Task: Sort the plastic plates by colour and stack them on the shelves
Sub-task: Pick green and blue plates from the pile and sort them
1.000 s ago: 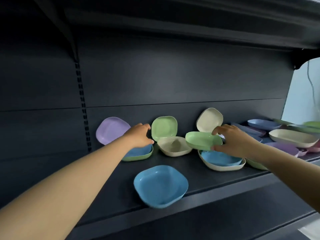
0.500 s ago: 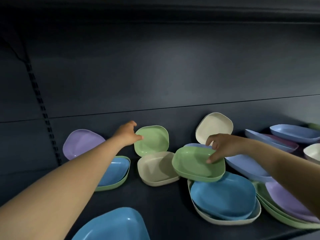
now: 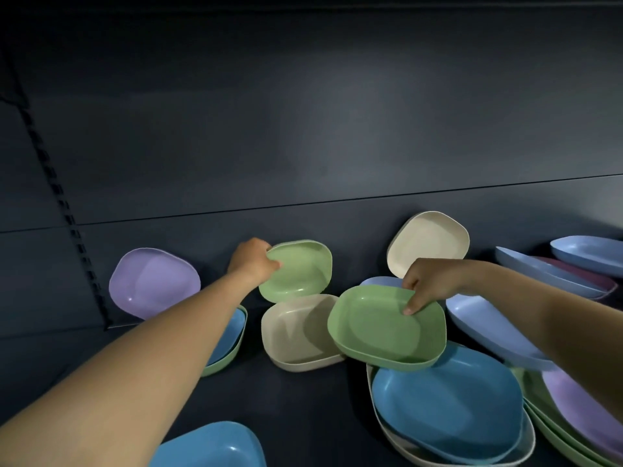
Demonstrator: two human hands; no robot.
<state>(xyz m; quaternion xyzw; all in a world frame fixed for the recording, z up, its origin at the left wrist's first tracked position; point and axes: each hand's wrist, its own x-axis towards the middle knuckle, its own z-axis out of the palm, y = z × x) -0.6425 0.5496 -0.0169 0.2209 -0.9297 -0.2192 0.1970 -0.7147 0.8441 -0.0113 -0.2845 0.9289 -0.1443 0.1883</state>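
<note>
Fingers of the left hand [image 3: 253, 261] curl over the upper-left rim of an upright green plate [image 3: 298, 271] that leans against the shelf's dark back panel [image 3: 303, 129], the thumb lying on the plate's face. Fingers of the right hand [image 3: 429, 281] pinch the far rim of a second green plate [image 3: 387, 326], one fingertip pressed inside its well; this plate is carried tilted, clear of the shelf floor [image 3: 303, 399].

Beneath the left fingers, touching the lower edge of the leaning plate, lies a cream plate [image 3: 296, 335], well upward. Below the right fingers sits a blue plate [image 3: 445, 409] nested in a cream one. Behind the right fingers a second cream plate [image 3: 428, 242] leans on the back panel. Outboard of the left fingers stands a lilac plate [image 3: 153, 283]; under the left forearm a blue plate rests in a green one [image 3: 224, 358]. To the right of the right wrist, pale blue, lilac and green plates lie mixed.

Step in hand, by judgement: gathering the greens, one in each hand, before any single-colour pile exists. The next move calls for tipping the leaning plate down off the panel without dragging the cream plate at its foot, nesting the two greens well-to-well, and setting them on a bare stretch of shelf. The green plate under the blue one at left remains to be freed.
</note>
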